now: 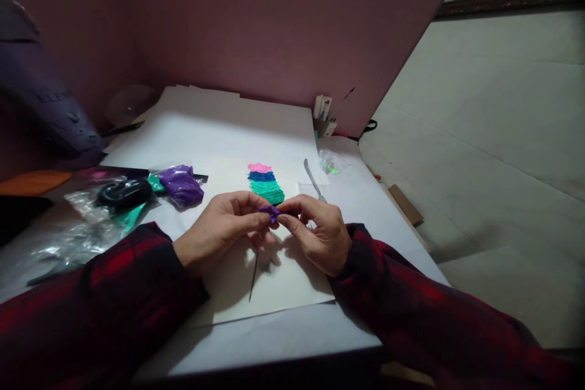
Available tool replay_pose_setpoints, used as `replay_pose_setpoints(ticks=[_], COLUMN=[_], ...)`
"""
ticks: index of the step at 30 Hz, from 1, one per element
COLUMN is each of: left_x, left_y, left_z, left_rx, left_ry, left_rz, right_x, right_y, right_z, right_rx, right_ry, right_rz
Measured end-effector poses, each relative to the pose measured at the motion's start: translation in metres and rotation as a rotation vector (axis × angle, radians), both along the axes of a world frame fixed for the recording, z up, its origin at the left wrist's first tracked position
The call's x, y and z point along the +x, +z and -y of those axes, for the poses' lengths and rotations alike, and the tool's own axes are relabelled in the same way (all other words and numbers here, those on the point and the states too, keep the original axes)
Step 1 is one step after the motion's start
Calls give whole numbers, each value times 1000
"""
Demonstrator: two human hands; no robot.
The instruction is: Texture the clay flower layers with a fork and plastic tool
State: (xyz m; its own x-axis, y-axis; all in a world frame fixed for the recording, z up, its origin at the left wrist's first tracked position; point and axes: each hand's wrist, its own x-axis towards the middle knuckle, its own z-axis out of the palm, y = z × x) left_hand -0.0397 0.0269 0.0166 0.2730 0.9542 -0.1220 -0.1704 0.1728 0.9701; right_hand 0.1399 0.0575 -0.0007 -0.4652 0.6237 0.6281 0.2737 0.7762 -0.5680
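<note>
A small piece of purple modelling clay (270, 212) is pinched between my two hands above the white sheet (228, 311). My left hand (223, 225) grips its left end between thumb and forefinger. On the other end, my right hand (319, 233) closes thumb and fingertips. Just beyond my fingers lies a textured strip of colour, with pink (259, 167), dark blue (262, 177) and teal (265, 190) bands; its near end is partly hidden by my hands. A thin dark stick (253, 277) rests on the sheet below my left hand.
A grey modelling tool (312, 178) lies beyond my right hand, near a small clear bag (333, 161). Bagged purple clay (181, 186) and bagged black clay (124, 193) sit at left. Small white boxes (322, 107) stand by the pink wall (274, 24).
</note>
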Motion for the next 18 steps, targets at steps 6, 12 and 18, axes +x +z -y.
replay_pose_setpoints(ticks=[6, 12, 18], left_x=[1, -1, 1], left_y=[0, -2, -1], left_z=[1, 1, 1], left_rx=[-18, -53, -74], left_ry=[-33, -97, -104], left_rz=[16, 59, 74], right_x=[-1, 1, 1], right_y=[1, 1, 2], right_z=[1, 1, 2], right_rx=[-11, -14, -28], right_ry=[-14, -14, -12], right_rz=[11, 44, 53])
